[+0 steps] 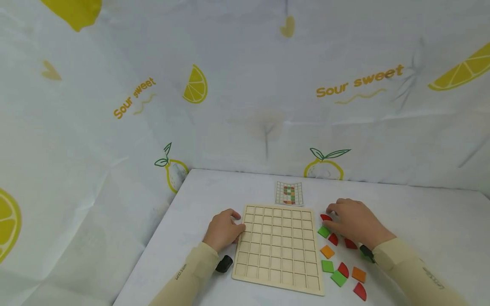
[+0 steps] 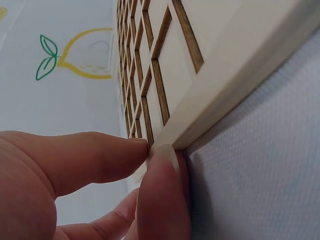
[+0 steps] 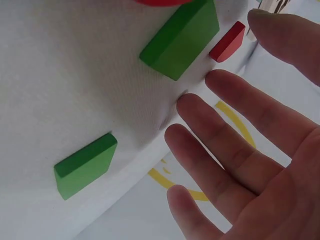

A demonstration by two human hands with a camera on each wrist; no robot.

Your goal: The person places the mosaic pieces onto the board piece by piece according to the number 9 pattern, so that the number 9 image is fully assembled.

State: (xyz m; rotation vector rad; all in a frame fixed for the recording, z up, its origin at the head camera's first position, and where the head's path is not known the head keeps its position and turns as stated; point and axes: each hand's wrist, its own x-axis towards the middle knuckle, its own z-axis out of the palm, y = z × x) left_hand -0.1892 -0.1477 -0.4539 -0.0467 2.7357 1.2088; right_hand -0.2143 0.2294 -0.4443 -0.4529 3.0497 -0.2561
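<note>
A pale wooden board [image 1: 281, 246] with a grid of square recesses lies flat on the white table, its recesses bare. At its left edge, my left hand [image 1: 223, 229] pinches the rim between thumb and finger; the left wrist view shows the fingertips [image 2: 162, 165] against the board's edge. My right hand [image 1: 354, 219] hovers over loose pieces right of the board, fingers spread and gently bent, holding nothing. Beneath its thumb and fingers are a red quarter-circle piece [image 1: 325, 217] and a green square tile [image 1: 323, 232]. Another green piece [image 3: 85, 167] stands apart in the right wrist view.
Behind the board lies a small card [image 1: 289, 194] printed with a coloured grid pattern. Nearer me are orange tiles [image 1: 359, 274], green squares [image 1: 338, 279] and red quarter-circles [image 1: 360, 291], several in all. A lemon-print cloth [image 1: 245, 127] rises behind the table.
</note>
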